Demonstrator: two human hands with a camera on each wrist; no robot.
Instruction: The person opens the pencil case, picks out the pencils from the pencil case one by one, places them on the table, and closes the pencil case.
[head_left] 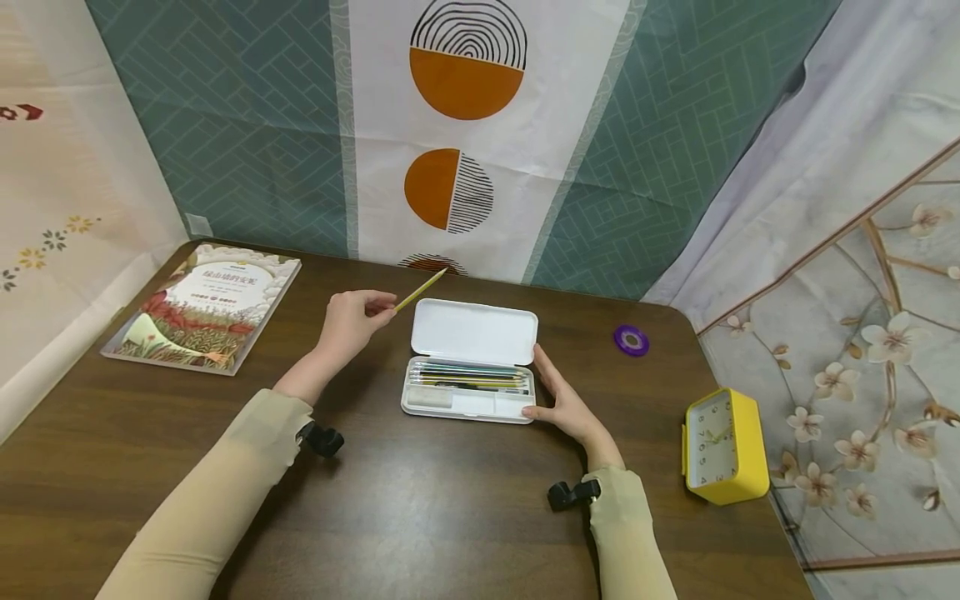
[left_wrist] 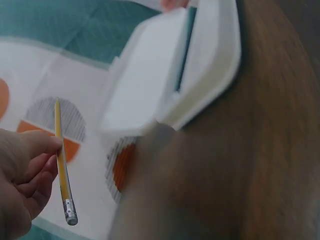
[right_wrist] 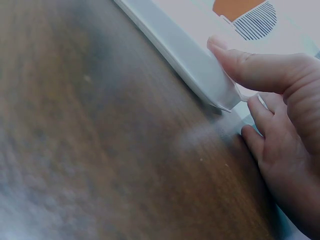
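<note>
A yellow pencil (head_left: pixel 420 290) is pinched between the thumb and fingers of my left hand (head_left: pixel 356 321), raised left of the case. In the left wrist view the pencil (left_wrist: pixel 62 165) points upward, its metal ferrule and eraser end below the fingers. The white pencil case (head_left: pixel 420 402) lies with its lid (head_left: pixel 475 331) tipped back. Several pencils (head_left: pixel 468 377) lie in its long rear compartment, and a pale eraser (head_left: pixel 430 398) sits at the front left. My right hand (head_left: pixel 566 406) holds the case's right end, thumb at the front corner and fingers along the side toward the hinge.
An illustrated book (head_left: pixel 210 308) lies at the back left of the brown wooden table (head_left: pixel 420 508). To the right are a purple ring-shaped roll (head_left: pixel 632 340) and a yellow alarm clock (head_left: pixel 723 447). A patterned cloth (head_left: pixel 480 200) hangs behind the table.
</note>
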